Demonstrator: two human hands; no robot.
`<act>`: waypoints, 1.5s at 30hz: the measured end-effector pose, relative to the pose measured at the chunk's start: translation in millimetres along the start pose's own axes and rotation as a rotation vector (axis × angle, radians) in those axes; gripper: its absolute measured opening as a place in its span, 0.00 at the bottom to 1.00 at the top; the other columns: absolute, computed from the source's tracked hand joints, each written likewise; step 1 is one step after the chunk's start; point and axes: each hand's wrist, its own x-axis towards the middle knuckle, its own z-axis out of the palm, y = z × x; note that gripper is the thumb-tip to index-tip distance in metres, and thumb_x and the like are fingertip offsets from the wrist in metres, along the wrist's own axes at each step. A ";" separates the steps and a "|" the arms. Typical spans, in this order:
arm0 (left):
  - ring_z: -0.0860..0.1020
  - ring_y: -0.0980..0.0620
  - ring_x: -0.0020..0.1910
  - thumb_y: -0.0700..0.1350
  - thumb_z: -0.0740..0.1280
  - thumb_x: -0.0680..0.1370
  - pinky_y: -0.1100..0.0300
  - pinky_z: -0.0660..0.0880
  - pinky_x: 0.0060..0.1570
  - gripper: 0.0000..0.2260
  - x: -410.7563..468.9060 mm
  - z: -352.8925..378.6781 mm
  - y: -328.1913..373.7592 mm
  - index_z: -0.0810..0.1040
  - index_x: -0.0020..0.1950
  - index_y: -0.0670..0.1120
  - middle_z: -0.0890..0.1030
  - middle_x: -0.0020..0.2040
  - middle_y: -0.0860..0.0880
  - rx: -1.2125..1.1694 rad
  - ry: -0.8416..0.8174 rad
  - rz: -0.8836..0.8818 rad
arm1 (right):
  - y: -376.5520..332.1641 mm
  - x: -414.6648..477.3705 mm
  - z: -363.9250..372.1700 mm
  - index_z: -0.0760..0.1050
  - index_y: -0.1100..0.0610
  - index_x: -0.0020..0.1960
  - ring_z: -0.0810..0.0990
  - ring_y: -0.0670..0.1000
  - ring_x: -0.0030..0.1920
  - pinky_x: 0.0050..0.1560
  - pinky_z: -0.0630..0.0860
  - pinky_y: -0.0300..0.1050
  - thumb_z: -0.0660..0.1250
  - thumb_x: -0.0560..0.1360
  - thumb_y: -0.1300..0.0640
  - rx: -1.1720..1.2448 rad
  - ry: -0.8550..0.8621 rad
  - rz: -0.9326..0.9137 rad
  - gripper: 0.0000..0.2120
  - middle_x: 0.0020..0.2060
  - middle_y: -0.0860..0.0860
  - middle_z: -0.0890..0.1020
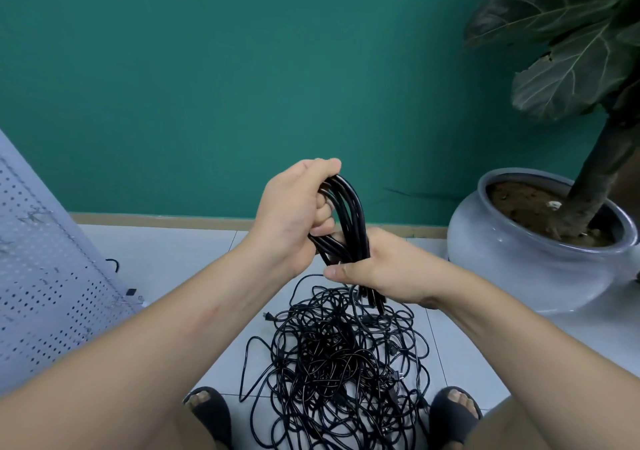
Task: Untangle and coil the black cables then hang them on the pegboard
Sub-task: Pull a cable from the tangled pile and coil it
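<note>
A coiled black cable (351,214) is held up in front of me as a bundle of several loops. My left hand (294,210) grips the top of the coil, fingers curled round the loops. Just below, my right hand (381,269) grips the lower part of the same coil, thumb across the strands. Beneath my hands a big tangled pile of black cables (339,363) lies on the white tiled floor between my feet. A white pegboard (45,290) leans at the left edge, with small metal hooks on it.
A large grey plant pot (526,259) with a broad-leafed plant stands at the right against the green wall. My feet in dark sandals (207,411) flank the pile. A small black piece (131,292) lies by the pegboard's base.
</note>
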 end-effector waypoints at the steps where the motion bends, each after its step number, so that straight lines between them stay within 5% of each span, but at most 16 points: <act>1: 0.53 0.54 0.25 0.40 0.68 0.82 0.58 0.52 0.27 0.11 1.4 0.8 -1.9 0.71 0.41 0.47 0.59 0.26 0.54 0.013 0.019 0.019 | -2.6 -0.4 2.0 0.80 0.60 0.55 0.72 0.42 0.41 0.47 0.71 0.37 0.73 0.81 0.65 0.014 0.022 0.013 0.04 0.40 0.41 0.75; 3: 0.55 0.53 0.25 0.37 0.66 0.81 0.60 0.54 0.26 0.05 4.4 3.4 -6.4 0.75 0.48 0.46 0.61 0.27 0.54 0.053 0.055 0.069 | -4.0 0.4 10.1 0.80 0.58 0.49 0.72 0.43 0.37 0.43 0.69 0.38 0.75 0.79 0.65 0.067 0.125 0.053 0.04 0.35 0.40 0.76; 7: 0.59 0.53 0.23 0.34 0.64 0.78 0.63 0.58 0.24 0.08 3.7 11.7 -15.0 0.77 0.52 0.47 0.67 0.29 0.53 0.152 0.107 0.101 | -1.6 5.6 31.5 0.73 0.55 0.37 0.63 0.49 0.35 0.36 0.60 0.48 0.75 0.74 0.65 0.153 0.352 0.136 0.13 0.31 0.47 0.68; 12: 0.57 0.54 0.24 0.36 0.65 0.82 0.61 0.55 0.24 0.04 14.6 5.7 -7.1 0.74 0.54 0.44 0.65 0.28 0.53 0.078 0.068 0.087 | -0.7 10.0 42.2 0.77 0.55 0.45 0.75 0.49 0.34 0.38 0.74 0.53 0.68 0.78 0.58 0.023 0.413 0.190 0.04 0.36 0.50 0.84; 16: 0.56 0.54 0.24 0.48 0.71 0.85 0.60 0.55 0.24 0.09 22.1 2.5 -4.8 0.73 0.56 0.45 0.62 0.30 0.53 0.099 0.065 0.112 | -0.4 12.2 48.3 0.75 0.55 0.49 0.76 0.58 0.39 0.41 0.76 0.56 0.66 0.82 0.56 -0.045 0.502 0.112 0.04 0.38 0.56 0.80; 20: 0.58 0.53 0.24 0.50 0.72 0.84 0.60 0.57 0.25 0.12 25.0 2.1 -2.3 0.73 0.57 0.45 0.64 0.29 0.54 0.102 0.098 0.136 | -1.6 14.3 51.3 0.77 0.58 0.47 0.77 0.59 0.40 0.44 0.78 0.55 0.66 0.83 0.51 -0.117 0.554 0.154 0.12 0.37 0.57 0.81; 23: 0.60 0.53 0.25 0.52 0.72 0.84 0.59 0.60 0.26 0.13 29.2 -1.1 -1.0 0.73 0.58 0.45 0.65 0.30 0.54 0.117 0.082 0.134 | -5.5 14.3 44.1 0.79 0.56 0.43 0.78 0.55 0.33 0.38 0.74 0.50 0.67 0.84 0.49 -0.024 0.480 0.226 0.14 0.30 0.52 0.78; 28: 0.77 0.49 0.38 0.62 0.60 0.87 0.54 0.74 0.44 0.20 32.2 -7.1 -14.7 0.77 0.62 0.45 0.78 0.40 0.46 0.061 -0.067 0.074 | 0.3 9.2 26.2 0.79 0.57 0.40 0.77 0.50 0.28 0.37 0.72 0.45 0.70 0.84 0.51 0.195 0.433 0.256 0.15 0.28 0.49 0.74; 31: 0.78 0.46 0.39 0.60 0.55 0.88 0.51 0.75 0.42 0.25 29.3 -10.8 -38.9 0.78 0.65 0.41 0.81 0.49 0.39 0.153 -0.180 -0.015 | 1.8 6.3 15.2 0.78 0.61 0.41 0.76 0.52 0.29 0.40 0.71 0.47 0.70 0.84 0.52 0.290 0.480 0.210 0.16 0.28 0.49 0.74; 35: 0.80 0.53 0.42 0.49 0.52 0.87 0.50 0.75 0.59 0.18 12.3 -9.6 -74.1 0.77 0.46 0.47 0.82 0.41 0.50 0.423 -0.338 -0.106 | 1.9 4.2 -0.9 0.79 0.57 0.38 0.75 0.53 0.28 0.40 0.73 0.50 0.70 0.84 0.53 0.381 0.586 0.144 0.17 0.27 0.51 0.73; 40: 0.86 0.46 0.57 0.52 0.51 0.89 0.47 0.75 0.72 0.19 -10.3 -6.7 -114.3 0.78 0.61 0.45 0.89 0.53 0.41 0.518 -0.459 -0.275 | -0.3 -0.7 -16.1 0.77 0.58 0.42 0.73 0.54 0.28 0.40 0.75 0.53 0.70 0.84 0.53 0.604 0.697 0.126 0.15 0.29 0.53 0.73; 43: 0.85 0.54 0.55 0.54 0.53 0.89 0.46 0.76 0.72 0.17 -22.8 -6.5 -127.7 0.79 0.62 0.48 0.89 0.54 0.48 0.669 -0.544 -0.297 | 0.2 0.0 -21.4 0.76 0.59 0.44 0.74 0.54 0.29 0.40 0.76 0.53 0.70 0.85 0.53 0.669 0.786 0.131 0.14 0.31 0.54 0.75; 45: 0.83 0.51 0.60 0.57 0.56 0.87 0.44 0.76 0.70 0.16 -31.7 -6.6 -131.8 0.82 0.59 0.53 0.88 0.57 0.52 0.816 -0.607 -0.269 | 1.1 1.3 -25.3 0.76 0.60 0.44 0.74 0.54 0.28 0.37 0.76 0.51 0.70 0.85 0.53 0.699 0.831 0.141 0.14 0.31 0.54 0.74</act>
